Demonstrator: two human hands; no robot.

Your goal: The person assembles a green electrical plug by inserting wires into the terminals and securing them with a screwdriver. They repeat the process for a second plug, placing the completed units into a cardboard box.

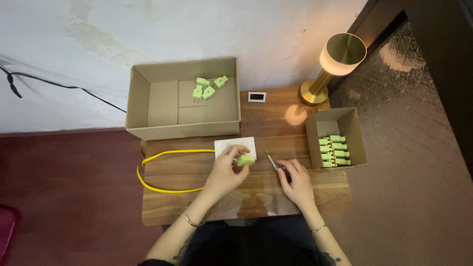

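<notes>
My left hand (pixel 225 172) holds a small light-green plug (pixel 245 159) just above the wooden table (pixel 256 197), in front of a white rectangular plate (pixel 235 144). My right hand (pixel 295 180) rests on the table with its fingertips on the handle of a small screwdriver (pixel 270 159), whose tip points away from me. A yellow cable (pixel 162 172) loops over the table's left side toward the white plate.
A large open cardboard box (pixel 143 106) at the back left holds three green plugs (pixel 209 87). A small cardboard box (pixel 358 138) at the right holds several more green plugs (pixel 335 150). A lit brass lamp (pixel 340 56) and a small white device (pixel 256 97) stand at the back.
</notes>
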